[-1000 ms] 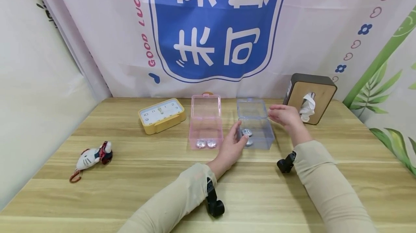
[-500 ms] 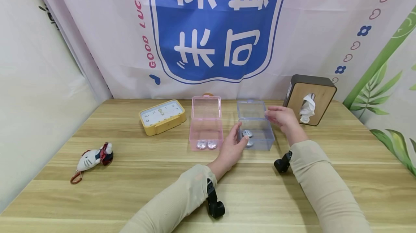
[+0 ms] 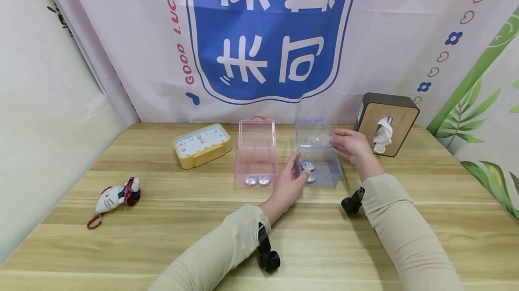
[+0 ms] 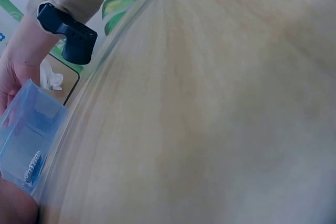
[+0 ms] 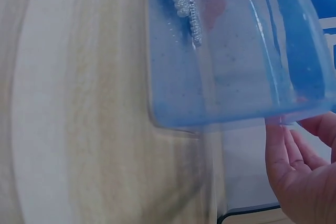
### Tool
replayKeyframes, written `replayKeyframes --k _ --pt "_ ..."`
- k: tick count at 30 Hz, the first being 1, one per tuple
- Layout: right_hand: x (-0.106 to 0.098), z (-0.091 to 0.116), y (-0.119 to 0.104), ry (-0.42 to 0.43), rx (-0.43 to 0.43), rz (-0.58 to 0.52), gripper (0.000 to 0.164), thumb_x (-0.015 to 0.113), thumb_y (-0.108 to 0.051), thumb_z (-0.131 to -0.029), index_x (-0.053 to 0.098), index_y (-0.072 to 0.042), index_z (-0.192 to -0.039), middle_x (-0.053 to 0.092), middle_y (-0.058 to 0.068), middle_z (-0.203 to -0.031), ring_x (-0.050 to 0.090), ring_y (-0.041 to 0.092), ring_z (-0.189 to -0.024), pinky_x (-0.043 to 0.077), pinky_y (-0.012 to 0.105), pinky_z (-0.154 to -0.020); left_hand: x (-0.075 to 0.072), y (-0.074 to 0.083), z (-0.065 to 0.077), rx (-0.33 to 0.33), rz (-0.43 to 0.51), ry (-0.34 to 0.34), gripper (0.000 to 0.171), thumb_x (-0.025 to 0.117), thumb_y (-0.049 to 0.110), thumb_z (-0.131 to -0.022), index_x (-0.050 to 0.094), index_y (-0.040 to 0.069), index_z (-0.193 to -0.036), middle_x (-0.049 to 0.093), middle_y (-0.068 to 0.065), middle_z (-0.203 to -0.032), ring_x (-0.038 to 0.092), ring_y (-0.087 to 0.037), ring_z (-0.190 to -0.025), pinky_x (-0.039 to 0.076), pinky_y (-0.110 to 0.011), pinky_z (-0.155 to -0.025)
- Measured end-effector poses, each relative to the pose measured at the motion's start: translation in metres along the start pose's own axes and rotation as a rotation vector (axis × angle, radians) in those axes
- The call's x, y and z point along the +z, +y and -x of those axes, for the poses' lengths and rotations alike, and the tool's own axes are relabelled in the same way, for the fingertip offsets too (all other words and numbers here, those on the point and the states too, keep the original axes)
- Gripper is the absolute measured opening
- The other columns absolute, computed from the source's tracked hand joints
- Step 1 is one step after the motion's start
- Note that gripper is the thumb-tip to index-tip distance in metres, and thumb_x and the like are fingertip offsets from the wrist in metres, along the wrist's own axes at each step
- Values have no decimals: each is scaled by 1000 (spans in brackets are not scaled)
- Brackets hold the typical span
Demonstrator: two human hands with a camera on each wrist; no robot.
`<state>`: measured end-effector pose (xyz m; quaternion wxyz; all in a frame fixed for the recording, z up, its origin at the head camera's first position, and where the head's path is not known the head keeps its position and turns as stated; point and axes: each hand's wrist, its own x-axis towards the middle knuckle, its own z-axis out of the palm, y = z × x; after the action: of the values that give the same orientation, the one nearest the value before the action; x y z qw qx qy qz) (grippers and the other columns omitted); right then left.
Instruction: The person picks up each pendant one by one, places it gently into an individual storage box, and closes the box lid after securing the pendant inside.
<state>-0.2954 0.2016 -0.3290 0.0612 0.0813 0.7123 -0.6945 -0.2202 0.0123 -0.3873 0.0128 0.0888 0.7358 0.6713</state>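
A clear blue plastic box (image 3: 326, 174) stands with its lid (image 3: 314, 134) up, the lid tilted back. Two round silvery pieces with beaded rims (image 3: 308, 166) lie inside it at the left. My left hand (image 3: 289, 186) rests against the box's left front corner, thumb at the front and fingers extended along the left side. Beside the lid's right edge, my right hand (image 3: 353, 145) touches it with extended fingers; in the right wrist view these fingers (image 5: 278, 150) meet the box's edge. To the left, an open pink box (image 3: 257, 160) holds two silvery round pieces (image 3: 257, 180).
A yellow clock (image 3: 202, 144) lies left of the pink box. A tissue box (image 3: 387, 124) stands behind the right hand. Far left on the wooden table (image 3: 170, 237) lies a plush toy (image 3: 117, 197) with a red clip. A printed cloth (image 3: 267, 47) hangs behind.
My right hand has moved slightly left, onto the lid's right edge. The lid shows a new bright reflection and has shifted a little. My left hand stays at the box's corner.
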Motion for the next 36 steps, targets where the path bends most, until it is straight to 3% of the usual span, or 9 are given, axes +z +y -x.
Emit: replayKeyframes --k 5,12,17,22,30,36 --pt "-1 3 -3 5 -32 7 54 57 -3 -89 36 7 -137 51 11 -121 59 -4 -74 51 13 -81 0 -1 -1 -12 -10 -3 60 58 15 -89 34 18 -144 35 -16 -146 39 -30 -130 35 -36 -108" --pt "-1 10 -9 -5 -55 37 56 58 -6 -89 35 5 -139 38 20 -141 57 -4 -79 46 20 -95 0 -1 -2 -8 -31 6 59 58 15 -89 34 17 -143 36 -16 -145 40 -30 -129 36 -36 -107" --pt "-1 15 -9 -2 -75 8 56 59 -2 -87 36 8 -137 53 10 -116 59 -3 -78 46 22 -95 0 0 -1 -12 -36 7 59 58 15 -89 34 17 -143 37 -17 -144 41 -31 -129 36 -36 -106" --pt "-2 20 -10 -14 -102 -15 57 59 -1 -87 34 10 -137 55 -4 -95 60 -2 -77 48 19 -92 0 1 0 -17 -25 0 60 58 15 -89 34 18 -143 35 -16 -145 38 -29 -131 34 -36 -108" --pt "-4 32 -10 -29 -118 9 58 61 0 -86 33 11 -136 51 0 -99 57 1 -82 50 9 -79 0 0 -2 -24 -28 5 60 59 17 -89 34 23 -143 36 -15 -145 40 -30 -130 36 -36 -107" --pt "-4 41 -7 -25 -135 130 56 63 -5 -85 38 9 -134 53 -1 -101 54 1 -87 49 13 -84 1 -2 -2 -30 -8 0 60 59 16 -89 34 24 -143 36 -18 -144 40 -30 -129 36 -36 -106"
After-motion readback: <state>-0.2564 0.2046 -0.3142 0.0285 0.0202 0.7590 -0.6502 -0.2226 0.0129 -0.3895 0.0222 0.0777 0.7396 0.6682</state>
